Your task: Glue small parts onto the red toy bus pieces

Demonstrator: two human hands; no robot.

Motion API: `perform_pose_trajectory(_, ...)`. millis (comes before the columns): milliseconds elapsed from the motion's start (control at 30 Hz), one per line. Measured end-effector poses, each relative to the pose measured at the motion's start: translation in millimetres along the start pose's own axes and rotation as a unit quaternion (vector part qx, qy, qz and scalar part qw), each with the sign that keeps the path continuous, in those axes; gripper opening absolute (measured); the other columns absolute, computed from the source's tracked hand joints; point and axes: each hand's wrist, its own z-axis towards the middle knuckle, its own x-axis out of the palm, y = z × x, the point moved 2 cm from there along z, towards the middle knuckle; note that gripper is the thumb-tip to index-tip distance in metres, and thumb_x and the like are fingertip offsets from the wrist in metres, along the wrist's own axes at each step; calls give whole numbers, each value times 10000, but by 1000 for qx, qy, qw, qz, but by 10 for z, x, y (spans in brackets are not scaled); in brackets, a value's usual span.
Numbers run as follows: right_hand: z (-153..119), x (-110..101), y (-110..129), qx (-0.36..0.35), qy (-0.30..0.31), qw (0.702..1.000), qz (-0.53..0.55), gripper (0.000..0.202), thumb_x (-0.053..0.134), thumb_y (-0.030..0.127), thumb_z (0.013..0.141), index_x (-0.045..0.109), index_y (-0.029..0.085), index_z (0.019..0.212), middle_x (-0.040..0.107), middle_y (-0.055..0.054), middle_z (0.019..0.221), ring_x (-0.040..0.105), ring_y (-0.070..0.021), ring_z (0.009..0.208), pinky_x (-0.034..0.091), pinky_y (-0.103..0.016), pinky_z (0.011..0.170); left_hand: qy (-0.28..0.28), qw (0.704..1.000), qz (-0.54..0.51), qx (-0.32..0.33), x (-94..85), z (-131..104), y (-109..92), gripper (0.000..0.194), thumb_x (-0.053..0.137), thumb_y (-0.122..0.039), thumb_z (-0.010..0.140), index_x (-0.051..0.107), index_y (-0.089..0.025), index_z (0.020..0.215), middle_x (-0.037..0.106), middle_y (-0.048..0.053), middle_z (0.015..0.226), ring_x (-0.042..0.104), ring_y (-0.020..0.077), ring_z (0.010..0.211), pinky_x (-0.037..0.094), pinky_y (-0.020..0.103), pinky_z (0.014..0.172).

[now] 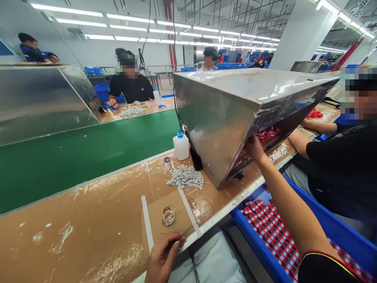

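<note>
Note a long, brown-covered bench point(88, 224) bearing a slant-fronted, silver sheet-metal box point(215, 118), with a blue plastic crate point(353, 243) below. Reaches into the box with the right hand point(255, 149), near small red pieces point(266, 134); cannot tell finger state or grip. Rests the left hand point(163, 255), loosely curled, at the bench edge, near a pale metallic coil point(168, 218); cannot confirm any pinch. Could scrape the right wrist on the box's edge through hasty withdrawal, topple the white plastic bottle point(182, 149) by jolting the box, or sweep off the coil through careless left-hand movement. Can read no brands, labels or writing.
</note>
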Motion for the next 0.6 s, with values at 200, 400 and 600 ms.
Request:
perform_pose_trajectory(200,-1403,-188,-258,116,156,966,172,494,664,677,849,670,247,1093,725,-46,779,679,-208,696,509,-309,593,127,986,60,90,9,5,-181,336,601,-485,960,800,-215,957,828,91,846,794,239,802,652,318,771)
perform_pose_trajectory(400,-2494,646,3,354,401,754,382,516,792,611,773,647,226,1085,648,5,679,580,-148,569,429,-267,565,142,958,59,241,74,-32,-472,444,598,-351,1003,573,-223,1427,656,186,1418,640,293,1300,580,423,1009)
perform_pose_trajectory(600,-2792,1056,155,470,448,636,418,321,795,446,746,574,223,814,530,43,620,399,-101,496,280,-202,435,141,945,88,281,-17,-41,-532,496,588,-378,1005,500,-237,1473,710,167,1313,667,288,1227,541,474,1042)
